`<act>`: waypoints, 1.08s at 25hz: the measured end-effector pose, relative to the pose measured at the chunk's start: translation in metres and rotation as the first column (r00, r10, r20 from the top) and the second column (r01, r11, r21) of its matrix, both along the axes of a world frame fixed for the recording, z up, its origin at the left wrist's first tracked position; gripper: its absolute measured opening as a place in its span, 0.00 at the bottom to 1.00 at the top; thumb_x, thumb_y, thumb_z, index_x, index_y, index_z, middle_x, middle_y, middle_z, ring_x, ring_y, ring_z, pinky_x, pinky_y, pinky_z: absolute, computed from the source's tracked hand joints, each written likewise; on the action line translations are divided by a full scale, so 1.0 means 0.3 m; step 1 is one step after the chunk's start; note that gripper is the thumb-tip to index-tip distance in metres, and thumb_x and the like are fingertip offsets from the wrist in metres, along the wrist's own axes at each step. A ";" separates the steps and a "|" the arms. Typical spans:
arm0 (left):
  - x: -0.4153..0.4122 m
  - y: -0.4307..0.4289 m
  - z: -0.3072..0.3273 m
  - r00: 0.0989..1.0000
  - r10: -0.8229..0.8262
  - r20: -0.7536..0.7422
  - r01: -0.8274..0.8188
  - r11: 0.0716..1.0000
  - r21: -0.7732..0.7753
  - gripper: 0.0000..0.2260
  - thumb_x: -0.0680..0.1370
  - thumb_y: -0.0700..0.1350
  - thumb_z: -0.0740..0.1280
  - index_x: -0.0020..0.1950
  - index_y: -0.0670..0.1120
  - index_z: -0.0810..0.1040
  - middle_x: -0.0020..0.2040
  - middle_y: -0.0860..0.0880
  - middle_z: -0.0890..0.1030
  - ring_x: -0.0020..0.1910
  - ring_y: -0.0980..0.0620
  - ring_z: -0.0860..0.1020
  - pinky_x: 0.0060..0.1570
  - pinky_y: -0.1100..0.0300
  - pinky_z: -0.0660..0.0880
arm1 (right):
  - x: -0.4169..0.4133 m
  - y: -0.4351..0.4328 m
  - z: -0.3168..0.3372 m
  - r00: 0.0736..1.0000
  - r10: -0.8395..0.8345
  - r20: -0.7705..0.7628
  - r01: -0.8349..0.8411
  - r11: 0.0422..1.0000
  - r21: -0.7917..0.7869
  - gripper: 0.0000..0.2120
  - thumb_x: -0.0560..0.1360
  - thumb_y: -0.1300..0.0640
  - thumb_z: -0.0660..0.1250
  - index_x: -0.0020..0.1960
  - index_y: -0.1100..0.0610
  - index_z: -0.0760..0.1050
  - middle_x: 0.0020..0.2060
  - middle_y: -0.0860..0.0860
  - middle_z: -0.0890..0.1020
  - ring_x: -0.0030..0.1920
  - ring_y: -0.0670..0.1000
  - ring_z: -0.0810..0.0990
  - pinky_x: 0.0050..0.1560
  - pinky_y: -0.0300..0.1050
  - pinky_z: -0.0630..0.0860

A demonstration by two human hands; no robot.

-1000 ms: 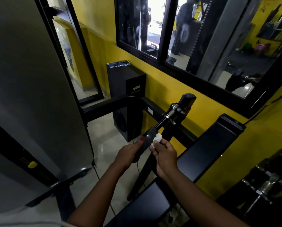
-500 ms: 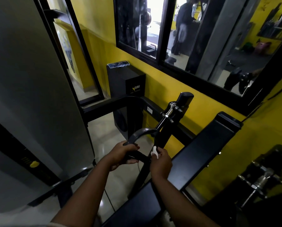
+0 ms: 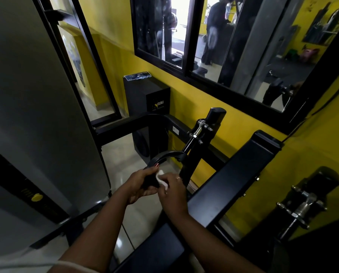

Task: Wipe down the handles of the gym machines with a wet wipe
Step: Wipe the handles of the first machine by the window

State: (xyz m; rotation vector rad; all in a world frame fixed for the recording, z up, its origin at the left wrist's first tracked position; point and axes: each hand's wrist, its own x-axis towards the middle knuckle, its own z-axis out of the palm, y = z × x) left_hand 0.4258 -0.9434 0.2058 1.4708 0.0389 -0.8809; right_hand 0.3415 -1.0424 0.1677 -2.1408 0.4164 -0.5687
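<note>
The small, crumpled white wipe (image 3: 161, 179) is pinched by the right hand (image 3: 173, 191) against the curved black handle (image 3: 164, 155), which the left hand (image 3: 140, 186) grips beside the bench (image 3: 233, 178). The white sticker (image 3: 175, 130) on the frame (image 3: 115, 128) is too small to read.

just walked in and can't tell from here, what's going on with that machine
A person is cleaning a gym machine. The left hand grips the black handle, which hangs on a curved black bar from the upright post. The right hand pinches a white wet wipe and presses it against the handle. A black padded bench lies just to the right.
</note>
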 end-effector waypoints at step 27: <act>0.018 -0.006 -0.030 0.994 0.099 -0.041 -0.093 0.988 0.120 0.22 0.74 0.56 0.69 0.56 0.39 0.79 0.47 0.39 0.83 0.42 0.42 0.82 0.34 0.53 0.80 | 0.075 0.041 0.066 0.987 0.067 -0.148 -0.099 0.971 -0.217 0.09 0.73 0.65 0.62 0.52 0.59 0.74 0.49 0.56 0.75 0.47 0.52 0.73 0.42 0.36 0.64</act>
